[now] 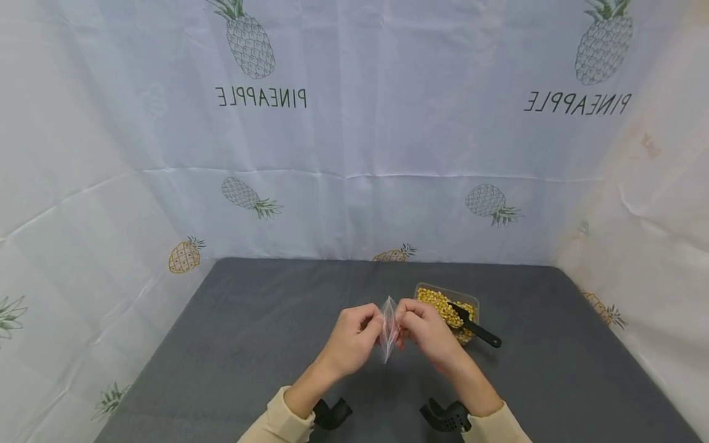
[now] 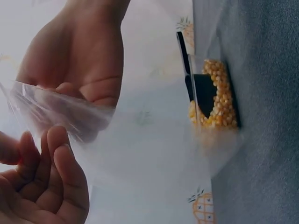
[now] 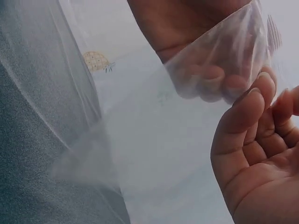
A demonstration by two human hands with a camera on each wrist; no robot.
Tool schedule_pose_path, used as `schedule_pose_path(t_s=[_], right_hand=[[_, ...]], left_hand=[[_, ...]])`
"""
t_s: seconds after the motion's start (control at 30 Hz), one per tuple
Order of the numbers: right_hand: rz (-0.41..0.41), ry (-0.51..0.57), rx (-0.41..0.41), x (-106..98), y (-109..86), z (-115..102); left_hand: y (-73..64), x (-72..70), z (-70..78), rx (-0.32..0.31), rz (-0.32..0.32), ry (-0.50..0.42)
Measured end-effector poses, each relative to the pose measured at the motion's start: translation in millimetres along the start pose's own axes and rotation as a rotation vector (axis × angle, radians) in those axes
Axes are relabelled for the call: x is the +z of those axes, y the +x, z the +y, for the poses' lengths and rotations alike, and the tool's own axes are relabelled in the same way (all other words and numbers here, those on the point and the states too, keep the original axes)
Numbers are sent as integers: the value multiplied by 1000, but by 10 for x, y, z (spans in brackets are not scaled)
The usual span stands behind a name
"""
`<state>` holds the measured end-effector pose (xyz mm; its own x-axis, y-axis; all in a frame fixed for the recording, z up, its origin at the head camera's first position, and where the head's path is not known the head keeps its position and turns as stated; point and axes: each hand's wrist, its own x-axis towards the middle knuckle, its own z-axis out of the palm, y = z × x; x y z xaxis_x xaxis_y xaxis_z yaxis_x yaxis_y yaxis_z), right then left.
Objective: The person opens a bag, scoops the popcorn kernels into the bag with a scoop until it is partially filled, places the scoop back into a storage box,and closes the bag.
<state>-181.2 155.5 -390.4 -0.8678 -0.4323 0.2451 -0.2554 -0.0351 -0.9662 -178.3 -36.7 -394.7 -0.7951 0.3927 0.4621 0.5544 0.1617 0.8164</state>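
Spreading below, one bench [image 1: 277, 326] carries one box [image 1: 464, 297], beyond the right grip [image 1: 431, 332]. That and the left grip [image 1: 352, 339], two in all, pinch opposite sides of one bag [image 1: 389, 327], held up between them above the bench. Its mouth looks parted, so opening seems largely done; no corn [image 1: 434, 299] shows inside, so filling seems not yet begun. One scoop [image 1: 479, 331] rests in the box's corn, too plentiful to count.

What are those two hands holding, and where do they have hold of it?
A clear plastic bag, pinched at its parted top: the left hand has one side, the right hand the opposite side.
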Motion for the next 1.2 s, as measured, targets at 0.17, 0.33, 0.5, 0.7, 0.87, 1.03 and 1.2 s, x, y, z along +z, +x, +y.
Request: schedule_pose_path(t_s=[0.17,0.33,0.5,0.7,0.87,1.03,1.2], right_hand=[[34,23,-8,-19,-5,0],[57,-7,-6,-49,-5,-15],[77,-26,1,-79,-16,-53],[63,-60,5,-122,-32,-69],[37,-124,1,-167,-48,-86],[25,-172,15,-201,-59,-105],[20,-157,17,-206,-56,-96]], left_hand=[[5,-25,1,-6,17,10],[12,-72,5,18,24,36],[27,-118,3,44,25,66],[28,-206,31,66,-13,92],[29,-285,55,69,-54,139],[33,-330,64,55,-80,133],[28,-316,53,62,-82,97]])
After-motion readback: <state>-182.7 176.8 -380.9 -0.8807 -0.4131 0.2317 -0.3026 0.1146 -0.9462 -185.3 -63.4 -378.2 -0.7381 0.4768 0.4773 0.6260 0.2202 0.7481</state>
